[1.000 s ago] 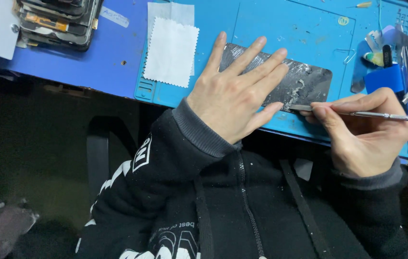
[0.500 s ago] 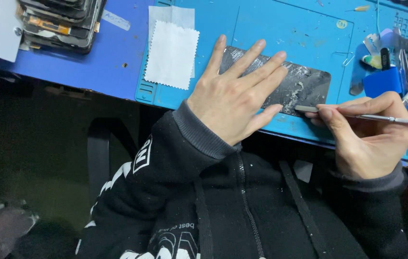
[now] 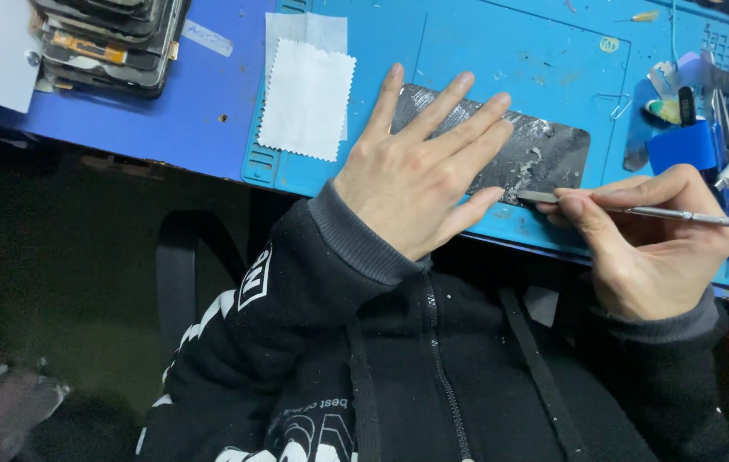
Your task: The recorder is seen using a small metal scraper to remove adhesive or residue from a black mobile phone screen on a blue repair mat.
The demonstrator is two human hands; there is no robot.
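Tool tip has crept slightly further along the panel's near edge since half a second ago; left hand unchanged, still spread. Surface: blue work mat [image 3: 467, 51] on a blue bench, dark floor below. White cloth [image 3: 306, 101] at 10 o'clock from the left hand, stack of phone screens [image 3: 112, 38] far at 10, tool holder [image 3: 681, 145] at 2. Dark scratched panel [image 3: 544, 154] lies flat on the mat. Left hand [image 3: 420, 175], fingers splayed flat, presses its left half. Right hand [image 3: 647, 244] pinches a thin metal tool [image 3: 681, 214], its flat tip touching the panel's near edge at 3 o'clock from the left fingertips.
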